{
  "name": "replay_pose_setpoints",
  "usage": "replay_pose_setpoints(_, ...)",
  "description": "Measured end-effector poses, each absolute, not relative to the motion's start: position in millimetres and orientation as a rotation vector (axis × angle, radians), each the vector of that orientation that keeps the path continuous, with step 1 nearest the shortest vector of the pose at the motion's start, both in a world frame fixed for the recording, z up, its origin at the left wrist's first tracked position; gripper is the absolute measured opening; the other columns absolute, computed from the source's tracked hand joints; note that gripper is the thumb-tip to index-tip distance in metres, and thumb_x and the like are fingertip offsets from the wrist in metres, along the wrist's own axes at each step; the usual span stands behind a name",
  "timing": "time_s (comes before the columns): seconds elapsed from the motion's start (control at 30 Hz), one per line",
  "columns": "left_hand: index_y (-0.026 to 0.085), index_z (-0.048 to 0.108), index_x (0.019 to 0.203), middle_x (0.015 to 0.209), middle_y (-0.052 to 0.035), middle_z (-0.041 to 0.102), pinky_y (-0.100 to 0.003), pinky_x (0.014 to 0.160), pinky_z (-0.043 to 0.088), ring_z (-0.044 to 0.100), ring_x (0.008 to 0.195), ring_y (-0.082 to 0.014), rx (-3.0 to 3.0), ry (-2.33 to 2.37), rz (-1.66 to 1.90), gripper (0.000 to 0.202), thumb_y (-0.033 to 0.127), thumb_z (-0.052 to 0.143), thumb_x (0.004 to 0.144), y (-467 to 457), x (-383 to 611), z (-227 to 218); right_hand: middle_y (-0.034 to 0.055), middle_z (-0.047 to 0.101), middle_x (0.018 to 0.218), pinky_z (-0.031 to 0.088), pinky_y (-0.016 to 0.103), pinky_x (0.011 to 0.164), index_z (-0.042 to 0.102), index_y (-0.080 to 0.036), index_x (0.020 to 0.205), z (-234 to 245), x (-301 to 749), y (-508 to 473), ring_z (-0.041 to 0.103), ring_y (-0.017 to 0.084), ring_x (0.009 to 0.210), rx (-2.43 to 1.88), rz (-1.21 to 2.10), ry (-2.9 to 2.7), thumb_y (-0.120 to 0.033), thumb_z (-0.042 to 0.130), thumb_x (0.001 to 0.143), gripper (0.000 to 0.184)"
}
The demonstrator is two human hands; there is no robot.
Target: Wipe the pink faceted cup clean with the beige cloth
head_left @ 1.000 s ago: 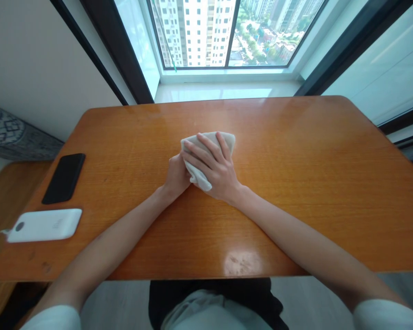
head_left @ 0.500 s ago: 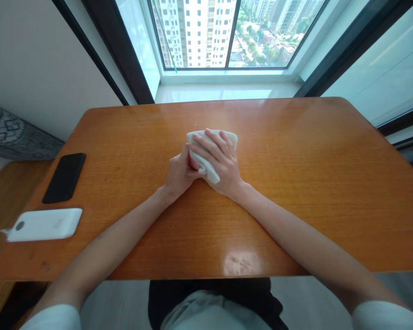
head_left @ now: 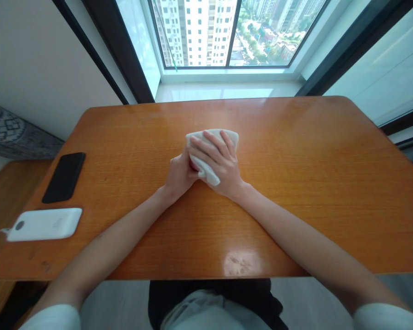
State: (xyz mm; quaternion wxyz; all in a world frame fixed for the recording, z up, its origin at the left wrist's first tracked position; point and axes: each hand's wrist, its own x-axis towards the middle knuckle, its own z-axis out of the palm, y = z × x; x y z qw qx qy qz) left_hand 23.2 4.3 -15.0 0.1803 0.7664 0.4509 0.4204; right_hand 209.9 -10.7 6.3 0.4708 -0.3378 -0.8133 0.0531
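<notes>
A folded white cloth (head_left: 209, 173) is held between both hands above the middle of the wooden table (head_left: 313, 174). My right hand (head_left: 223, 160) lies over the top of it, fingers bent and slightly spread across the fabric. From the left side, my left hand (head_left: 181, 170) grips the cloth underneath, its thumb against the near left edge. Most of the left fingers are hidden under the cloth and the right hand. Whether anything is wrapped inside cannot be seen.
At the table's left end lie a black phone (head_left: 64, 178) and a white, rounded rectangular device (head_left: 44, 224) with a round dark spot. A window (head_left: 227, 34) stands behind the far edge. A patterned grey cushion (head_left: 17, 130) is at the far left.
Both hands stay almost in place around the cloth. The right fingers have shifted very slightly on it, and the cloth's lower corner sits a touch lower.
</notes>
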Motion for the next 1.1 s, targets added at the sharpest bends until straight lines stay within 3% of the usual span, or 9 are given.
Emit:
replay_pose_setpoints(0.17, 0.025, 0.063, 0.114, 0.079, 0.0044, 0.071, -0.027, 0.061, 0.044, 0.063, 0.062, -0.0139, 2.126, 1.451, 1.210, 0.048, 0.039, 0.092, 0.079, 4.3, 29.4, -4.9, 0.0050, 0.078, 0.159, 0.054, 0.056, 0.137, 0.078, -0.032, 0.148, -5.8, 211.5, 13.8, 0.068, 0.027, 0.156, -0.947, 0.525, -1.438, -0.055, 0.040, 0.121, 0.052)
replay_pose_setpoints(0.37, 0.025, 0.060, 0.111, 0.081, 0.0044, 0.072, -0.024, 0.062, 0.043, 0.062, 0.065, -0.0132, 2.104, 1.424, 1.187, 0.045, 0.041, 0.091, 0.082, 3.0, 27.5, -1.4, 0.0037, 0.077, 0.160, 0.054, 0.054, 0.137, 0.078, -0.033, 0.146, -12.7, 210.6, 19.0, 0.069, 0.024, 0.156, -0.960, 0.630, -1.396, -0.054, 0.042, 0.120, 0.049)
replay_pose_setpoints(0.5, 0.024, 0.058, 0.126, 0.095, 0.0009, 0.077, -0.026, 0.066, 0.050, 0.070, 0.073, -0.0158, 2.096, 1.253, 1.111, 0.052, 0.043, 0.089, 0.088, 4.9, 26.6, -5.3, 0.0048, 0.076, 0.161, 0.054, 0.055, 0.137, 0.076, -0.034, 0.151, -4.7, 213.2, 8.0, 0.068, 0.027, 0.157, -0.916, 0.461, -1.466, -0.054, 0.045, 0.120, 0.048)
replay_pose_setpoints(0.6, 0.022, 0.056, 0.141, 0.127, -0.0110, 0.080, -0.038, 0.093, 0.064, 0.080, 0.107, -0.0260, 2.152, 1.138, 1.049, 0.059, 0.040, 0.086, 0.093, 9.3, 27.2, -9.0, 0.0057, 0.075, 0.162, 0.051, 0.060, 0.137, 0.075, -0.036, 0.153, 2.5, 221.7, 2.3, 0.066, 0.032, 0.158, -0.888, 0.249, -1.599, -0.057, 0.047, 0.118, 0.050)
replay_pose_setpoints(0.67, 0.021, 0.058, 0.145, 0.148, -0.0181, 0.074, -0.051, 0.118, 0.060, 0.073, 0.137, -0.0340, 2.200, 1.120, 1.046, 0.063, 0.036, 0.087, 0.091, 12.7, 27.4, -10.7, 0.0057, 0.074, 0.163, 0.047, 0.065, 0.139, 0.074, -0.036, 0.155, 5.5, 227.9, 1.4, 0.062, 0.037, 0.161, -0.915, 0.124, -1.717, -0.062, 0.048, 0.116, 0.054)
replay_pose_setpoints(0.73, 0.021, 0.061, 0.143, 0.152, -0.0189, 0.072, -0.055, 0.126, 0.055, 0.069, 0.145, -0.0360, 2.195, 1.115, 1.063, 0.064, 0.032, 0.090, 0.087, 15.0, 27.0, -11.4, 0.0053, 0.072, 0.166, 0.043, 0.069, 0.140, 0.073, -0.036, 0.157, 7.1, 231.2, 1.4, 0.058, 0.041, 0.164, -0.941, 0.052, -1.823, -0.067, 0.052, 0.113, 0.058)
replay_pose_setpoints(0.83, 0.021, 0.064, 0.128, 0.125, -0.0106, 0.081, -0.044, 0.103, 0.065, 0.077, 0.112, -0.0279, 2.112, 1.103, 1.129, 0.058, 0.038, 0.095, 0.083, 15.1, 24.9, -11.6, 0.0022, 0.072, 0.166, 0.037, 0.073, 0.143, 0.073, -0.040, 0.157, 9.8, 228.5, -1.4, 0.056, 0.043, 0.165, -0.909, 0.024, -1.947, -0.064, 0.059, 0.111, 0.054)
replay_pose_setpoints(0.93, 0.022, 0.061, 0.104, 0.088, -0.0006, 0.074, -0.032, 0.068, 0.058, 0.063, 0.073, -0.0169, 2.083, 1.083, 1.150, 0.048, 0.052, 0.093, 0.086, 12.8, 22.5, -11.6, -0.0023, 0.074, 0.163, 0.033, 0.072, 0.146, 0.075, -0.045, 0.153, 13.3, 221.7, -6.7, 0.058, 0.041, 0.164, -0.853, 0.048, -2.043, -0.061, 0.063, 0.109, 0.048)
replay_pose_setpoints(1.1, 0.025, 0.061, 0.101, 0.073, 0.0063, 0.061, -0.027, 0.055, 0.044, 0.049, 0.059, -0.0117, 2.073, 1.157, 1.168, 0.040, 0.044, 0.091, 0.083, 9.9, 25.3, -6.6, 0.0037, 0.074, 0.163, 0.046, 0.063, 0.141, 0.078, -0.036, 0.150, 5.7, 218.7, 3.1, 0.064, 0.036, 0.160, -0.873, 0.210, -1.809, -0.066, 0.050, 0.114, 0.054)
